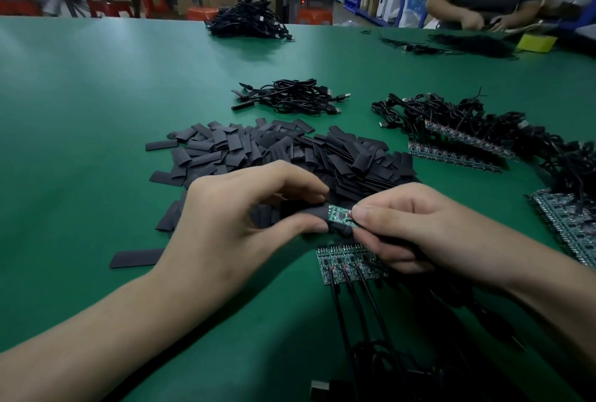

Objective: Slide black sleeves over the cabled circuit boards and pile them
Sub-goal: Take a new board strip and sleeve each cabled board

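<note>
Left hand (238, 224) pinches the sleeve (309, 213), right hand (416, 230) pinches the board (338, 216) — half in. Best keep them in line — feed it straight.

Free table (80, 117) leftward (sleeve heap (274, 150) ahead)

No writing can be read; any markings on the circuit boards (342, 259) are too small.

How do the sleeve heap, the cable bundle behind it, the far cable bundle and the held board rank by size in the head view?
1. sleeve heap
2. cable bundle behind it and far cable bundle: look alike, distance makes ranking unsure
3. held board
</note>
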